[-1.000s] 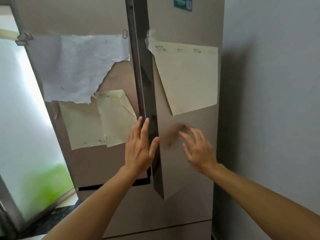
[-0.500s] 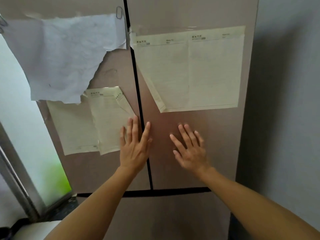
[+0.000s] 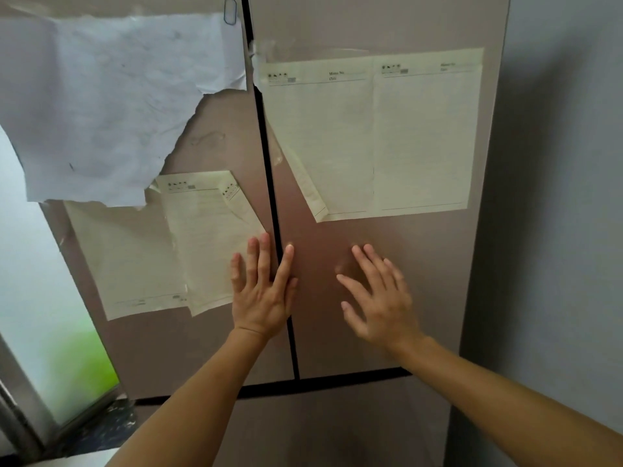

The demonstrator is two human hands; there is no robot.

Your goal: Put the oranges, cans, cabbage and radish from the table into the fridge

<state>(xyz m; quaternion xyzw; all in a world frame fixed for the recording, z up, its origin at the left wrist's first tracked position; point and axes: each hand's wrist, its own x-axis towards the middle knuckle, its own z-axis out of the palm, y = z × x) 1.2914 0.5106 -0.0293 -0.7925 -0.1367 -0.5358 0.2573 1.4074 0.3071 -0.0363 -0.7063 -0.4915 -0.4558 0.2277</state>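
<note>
Fridge [image 3: 371, 25] fills the view, both upper doors shut, dark seam [image 3: 266, 156] btwn them. Left hand [image 3: 263, 294] lies flat on it, fingers straight & slightly spread, holding nothing. It straddles the seam, index finger & thumb on the right door [image 3: 438, 281], the other 3 fingers on the left door [image 3: 215, 348]. Right hand [image 3: 381, 298] sits just beside it on the right door, fingers straight & fanned apart, also w/ nothing in it. The 2 hands don't touch.

Just above & outward of the left hand's fingertips: 2 overlapping yellowish memo sheets [image 3: 202, 244], 1 top corner folded down, nearest edge almost at the middle fingertip. Higher on that side, a torn white sheet [image 3: 111, 106] w/ a paper clip [image 3: 230, 10] past its top corner, by the seam. Above the right hand, apart from its fingertips, a wide yellowish form [image 3: 387, 136] stuck to the right door, 1 edge peeling nr the seam. Below both wrists a dark horizontal gap, then the lower drawer front [image 3: 337, 429]. Beyond the left forearm: frosted window [image 3: 33, 281] w/ a green blur. Beyond the right forearm: grey wall [image 3: 566, 197].
</note>
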